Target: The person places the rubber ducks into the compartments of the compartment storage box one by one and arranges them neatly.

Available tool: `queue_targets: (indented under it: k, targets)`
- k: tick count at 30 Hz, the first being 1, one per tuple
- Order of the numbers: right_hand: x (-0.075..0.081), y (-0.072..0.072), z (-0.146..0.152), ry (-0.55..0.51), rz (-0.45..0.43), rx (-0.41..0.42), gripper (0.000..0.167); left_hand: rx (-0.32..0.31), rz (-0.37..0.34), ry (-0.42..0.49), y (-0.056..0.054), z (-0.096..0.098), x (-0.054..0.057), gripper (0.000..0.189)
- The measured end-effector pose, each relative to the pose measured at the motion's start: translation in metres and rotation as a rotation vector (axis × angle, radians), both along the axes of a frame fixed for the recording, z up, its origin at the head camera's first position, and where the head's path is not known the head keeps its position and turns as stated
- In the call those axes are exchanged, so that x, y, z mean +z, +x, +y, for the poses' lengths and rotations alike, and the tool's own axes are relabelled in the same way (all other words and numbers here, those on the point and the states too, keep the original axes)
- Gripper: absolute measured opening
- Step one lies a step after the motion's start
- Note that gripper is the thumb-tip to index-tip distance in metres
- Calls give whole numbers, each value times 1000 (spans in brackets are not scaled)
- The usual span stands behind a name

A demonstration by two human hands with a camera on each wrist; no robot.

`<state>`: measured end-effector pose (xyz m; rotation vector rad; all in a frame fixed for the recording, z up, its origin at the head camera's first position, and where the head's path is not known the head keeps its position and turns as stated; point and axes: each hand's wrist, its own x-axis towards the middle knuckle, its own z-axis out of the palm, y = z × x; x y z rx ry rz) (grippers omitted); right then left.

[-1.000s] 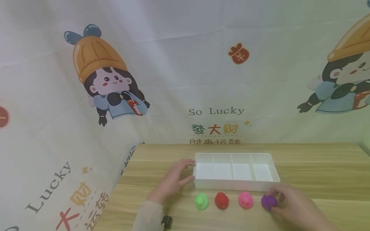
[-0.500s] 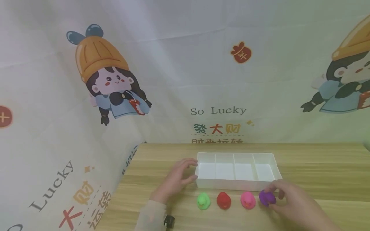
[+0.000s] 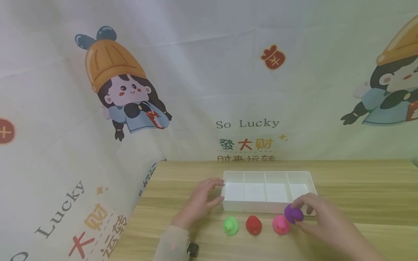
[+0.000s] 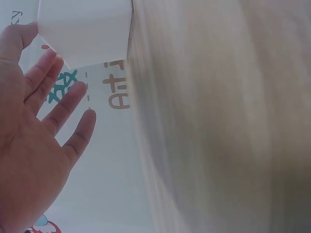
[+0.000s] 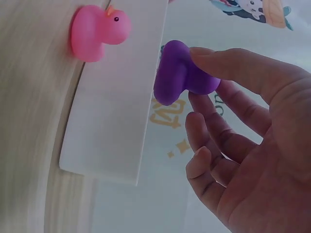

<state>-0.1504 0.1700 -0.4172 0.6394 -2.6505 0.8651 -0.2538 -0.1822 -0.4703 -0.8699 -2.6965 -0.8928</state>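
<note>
At the lower right of the frame, the right hand [image 3: 330,221] has its grip pinched on the purple duck [image 3: 294,214], lifted by the front wall of the white tray [image 3: 253,207]. Held by one end, the rounded duck could slip or twist free; kept too low, it might clip the wall or knock the pink duck [image 3: 280,225]. The left hand [image 3: 200,200], lower centre, has loose, unclosed fingers at the tray's end, so a bump could slide it.

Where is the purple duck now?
In the head view, right of centre, the purple duck is pinched in the right grip, near the front of the white box and just right of the pink duck.
</note>
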Motion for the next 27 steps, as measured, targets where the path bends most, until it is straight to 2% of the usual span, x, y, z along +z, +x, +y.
queue_targets:
  k: [7, 18, 22, 27]
  targets:
    - [6, -9, -8, -6, 44, 10, 35, -6, 9, 2, -1, 2, 1, 42]
    - [8, -22, -24, -5, 35, 39, 35, -13, 3, -17, 0, 2, 4, 41]
    - [9, -28, -32, -31, 46, 61, 33, -11, -2, -11, 0, 2, 3, 41]
    - [10, -34, -44, -60, 19, 82, 32, -6, -6, 0, 1, 1, 2, 41]
